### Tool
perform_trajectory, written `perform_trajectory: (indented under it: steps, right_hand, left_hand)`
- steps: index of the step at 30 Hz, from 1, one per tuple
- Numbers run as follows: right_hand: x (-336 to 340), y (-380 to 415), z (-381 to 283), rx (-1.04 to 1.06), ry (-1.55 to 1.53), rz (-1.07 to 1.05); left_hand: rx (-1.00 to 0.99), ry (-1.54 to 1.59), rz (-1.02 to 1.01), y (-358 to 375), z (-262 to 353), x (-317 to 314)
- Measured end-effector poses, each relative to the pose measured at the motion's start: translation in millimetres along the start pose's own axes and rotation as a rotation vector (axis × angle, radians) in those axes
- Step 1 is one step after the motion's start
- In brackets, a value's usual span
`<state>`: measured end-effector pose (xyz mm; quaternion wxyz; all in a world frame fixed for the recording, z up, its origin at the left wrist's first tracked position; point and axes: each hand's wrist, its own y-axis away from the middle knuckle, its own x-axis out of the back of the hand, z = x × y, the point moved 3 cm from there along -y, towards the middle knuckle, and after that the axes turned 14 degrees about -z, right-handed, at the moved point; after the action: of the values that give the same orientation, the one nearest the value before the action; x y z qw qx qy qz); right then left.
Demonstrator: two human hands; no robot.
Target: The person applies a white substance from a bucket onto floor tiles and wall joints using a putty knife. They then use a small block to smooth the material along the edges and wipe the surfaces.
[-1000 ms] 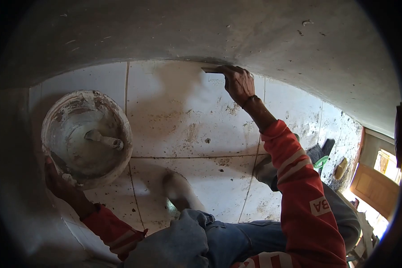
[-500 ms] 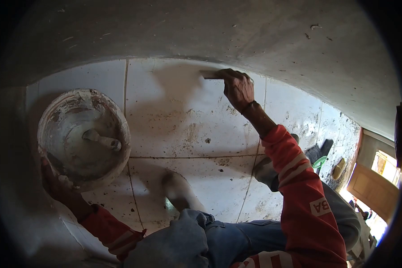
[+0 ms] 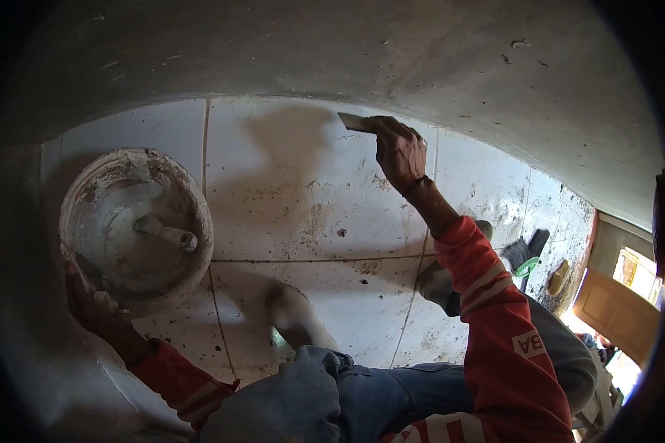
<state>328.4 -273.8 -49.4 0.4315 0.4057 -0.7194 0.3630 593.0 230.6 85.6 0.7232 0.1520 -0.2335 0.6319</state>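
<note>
My right hand is closed around a flat scraper whose thin blade points left, close to the foot of the grey wall. At the left stands a round bucket, its rim and inside crusted with pale plaster. My left hand grips the bucket's near left side, fingers at the rim. Inside the bucket lies a plaster-coated tool with a stubby handle; its other end is sunk in the pale mix.
White floor tiles carry dirt and small crumbs. My feet and bent knees are below. On the right lie a dark brush with a green part and a yellowish block. A wooden door panel stands by a bright opening.
My right hand has shifted slightly right and down, and the scraper's blade has tilted so that its face shows more. The left hand keeps its hold on the bucket.
</note>
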Motion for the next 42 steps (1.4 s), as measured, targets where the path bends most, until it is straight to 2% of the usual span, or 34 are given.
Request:
perform_trajectory:
  steps: [4,6,9,16,19,21,22,24,28,30,33,36,40,42]
  right_hand:
    - [-11,-13,-3,-0.015,0.012,-0.02]
    - [-15,-19,-6,-0.017,0.006,-0.042]
    - [-18,-22,-9,-0.042,0.008,-0.059]
    - [-23,-27,-6,-0.06,0.031,-0.062]
    - [-26,-25,-5,-0.057,0.026,-0.051]
    - [-27,-26,-5,-0.063,0.017,-0.055]
    - [-27,-27,-6,-0.057,0.002,-0.046]
    - [-26,-27,-7,-0.056,-0.01,-0.037]
    - [-25,-33,-17,-0.039,0.023,-0.004]
    - [-27,-37,-22,-0.015,0.017,0.01]
    - [-30,-40,-24,-0.01,0.014,-0.009]
    - [-30,-41,-26,-0.027,0.003,-0.003]
    - [-41,-44,-49,-0.013,0.011,-0.084]
    - [-45,-42,-63,0.03,0.007,-0.156]
  left_hand:
    - [-0.033,-0.038,0.014,4,-2,1]
    - [-0.184,-0.244,-0.069,-2,-13,8]
    - [-0.078,-0.175,-0.01,7,-5,2]
    - [-0.102,-0.275,0.003,13,6,-3]
    - [0.011,-0.09,0.018,7,-11,5]
    - [-0.406,-0.329,-0.052,7,-18,9]
    - [-0.407,-0.33,-0.052,9,-3,1]
    - [-0.018,-0.094,0.029,13,16,-10]
    - [-0.058,0.042,-0.029,11,29,-20]
    - [0.051,0.074,0.038,10,31,-20]
    - [0.141,0.108,0.03,4,21,-12]
    - [0.057,-0.046,0.037,5,26,-15]
    - [0.07,0.011,0.025,5,32,-21]
    - [0.006,-0.052,0.027,5,31,-21]
